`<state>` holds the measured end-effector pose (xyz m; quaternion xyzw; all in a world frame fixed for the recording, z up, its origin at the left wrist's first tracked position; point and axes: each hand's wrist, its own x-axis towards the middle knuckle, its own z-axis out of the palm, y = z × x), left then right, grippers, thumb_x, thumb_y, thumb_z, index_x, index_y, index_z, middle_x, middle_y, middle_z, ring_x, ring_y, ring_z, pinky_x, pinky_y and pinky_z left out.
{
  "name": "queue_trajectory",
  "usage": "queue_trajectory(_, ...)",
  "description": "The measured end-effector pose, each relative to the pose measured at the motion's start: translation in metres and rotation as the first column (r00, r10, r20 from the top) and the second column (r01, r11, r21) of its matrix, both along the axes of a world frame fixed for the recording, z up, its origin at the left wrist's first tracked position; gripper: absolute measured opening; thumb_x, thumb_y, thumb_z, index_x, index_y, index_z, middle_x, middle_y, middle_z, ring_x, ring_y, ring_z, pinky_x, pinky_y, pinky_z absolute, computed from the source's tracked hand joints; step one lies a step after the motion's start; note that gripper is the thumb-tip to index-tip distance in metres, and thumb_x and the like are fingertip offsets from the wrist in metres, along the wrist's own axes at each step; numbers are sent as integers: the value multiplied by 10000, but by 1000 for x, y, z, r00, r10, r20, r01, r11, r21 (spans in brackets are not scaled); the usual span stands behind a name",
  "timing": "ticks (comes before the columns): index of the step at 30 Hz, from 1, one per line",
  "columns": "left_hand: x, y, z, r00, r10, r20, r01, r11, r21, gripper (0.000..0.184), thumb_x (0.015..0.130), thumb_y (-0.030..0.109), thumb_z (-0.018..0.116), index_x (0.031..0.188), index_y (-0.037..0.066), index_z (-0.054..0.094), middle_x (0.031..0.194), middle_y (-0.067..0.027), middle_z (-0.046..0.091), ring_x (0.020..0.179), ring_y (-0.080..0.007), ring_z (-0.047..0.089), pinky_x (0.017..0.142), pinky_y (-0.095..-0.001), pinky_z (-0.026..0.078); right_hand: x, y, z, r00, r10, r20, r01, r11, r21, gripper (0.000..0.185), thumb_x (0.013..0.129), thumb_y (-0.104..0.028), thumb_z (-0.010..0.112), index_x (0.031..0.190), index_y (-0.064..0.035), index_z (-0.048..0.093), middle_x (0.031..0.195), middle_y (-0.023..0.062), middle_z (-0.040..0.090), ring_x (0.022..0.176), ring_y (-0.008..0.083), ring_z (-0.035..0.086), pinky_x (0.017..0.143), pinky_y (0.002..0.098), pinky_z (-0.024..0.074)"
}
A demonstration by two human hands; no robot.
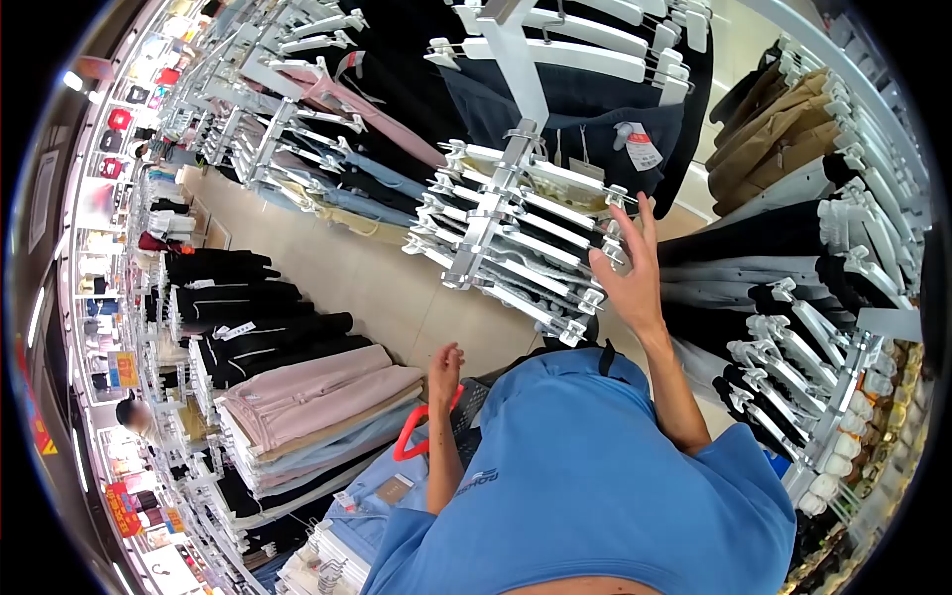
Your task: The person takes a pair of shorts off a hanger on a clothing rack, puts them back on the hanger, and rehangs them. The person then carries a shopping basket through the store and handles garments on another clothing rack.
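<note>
My right hand (635, 283) reaches to the clip ends of a row of white hangers (511, 223) on a metal rack arm. Its fingers are spread, thumb apart, and hold nothing; whether the fingertips touch the clips I cannot tell. Behind these hangers hang dark trousers (565, 109) with a white and red price tag (641, 149). My left hand (446, 373) is lower, with fingers loosely curled and nothing visible in them. A red basket handle (409, 436) loops at my left forearm. Part of the dark basket (470, 405) shows beside my blue shirt.
On the left, black trousers (268, 337) and pink trousers (307, 402) hang in rows. Brown trousers (778, 124) and more white hangers (798, 342) are close on the right. Folded light-blue jeans (382, 496) lie by my left side. Tiled floor (367, 283) runs between the racks.
</note>
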<state>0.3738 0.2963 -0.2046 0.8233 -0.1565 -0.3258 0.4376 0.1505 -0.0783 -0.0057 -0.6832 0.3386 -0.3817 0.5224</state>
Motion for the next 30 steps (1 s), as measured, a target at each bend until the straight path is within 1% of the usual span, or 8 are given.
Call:
queue_trajectory(5,-27,27,-34,966,-166,-196,207,954,215,461,1030,306,532,1342,-30,571,984,-91,695,864,-178,643,806,-305,523,1,2,-2,999,-17,-51,15,999,-50,588,868,-159,713,1420,-60,536,1625,212,217,1462,358,322,1141,418,350)
queue_trajectory(6,-30,48,-77,980,-106,-170,128,984,127,409,1026,293,540,1305,1,606,913,-65,686,798,-171,638,728,-327,528,0,1,-5,997,-21,-72,14,996,-93,587,873,-168,716,1421,-62,536,1626,210,218,1455,352,334,1137,413,353)
queue_trajectory(9,-31,80,-101,828,178,-531,-83,977,199,340,1025,297,537,1211,37,651,878,-49,679,739,-163,631,624,-338,510,3,4,-4,998,-23,-57,17,994,-105,582,889,-198,723,1425,-70,537,1626,199,232,1429,328,373,1113,394,365)
queue_trajectory(12,-28,128,-174,770,252,-587,-143,964,226,296,1028,306,522,1129,64,659,841,-28,645,686,-147,598,555,-309,471,3,5,-6,995,-35,-99,23,992,-122,573,904,-213,708,1437,-93,534,1634,173,235,1401,304,398,1078,369,380)
queue_trajectory(15,-27,112,-136,807,300,-509,-103,919,380,293,1030,308,503,1122,73,651,863,-25,641,680,-147,593,547,-302,467,4,4,-7,988,-56,-142,32,986,-165,570,908,-200,699,1441,-92,530,1633,158,245,1388,279,395,1061,340,377)
queue_trajectory(24,32,80,-153,852,255,-457,-220,967,129,366,1013,289,506,1254,38,619,958,-53,674,744,-153,629,628,-310,515,10,8,8,958,-87,-272,63,994,-94,568,974,-244,649,1491,-94,467,1643,176,198,1433,302,367,1141,401,328)
queue_trajectory(27,55,80,-151,853,261,-452,-222,965,137,363,1005,291,511,1244,43,625,960,-62,673,748,-155,634,629,-309,515,3,13,25,857,-363,-364,174,871,-460,397,1022,-152,551,1396,-20,548,1551,197,391,1400,268,413,1113,375,376)
queue_trajectory(30,68,93,-148,836,259,-484,-224,966,130,285,989,254,494,1070,34,655,897,-71,670,700,-169,629,607,-316,515,25,49,88,930,-365,-35,328,871,-367,282,1029,-61,491,1249,62,616,1436,184,532,1278,272,530,1092,362,396)
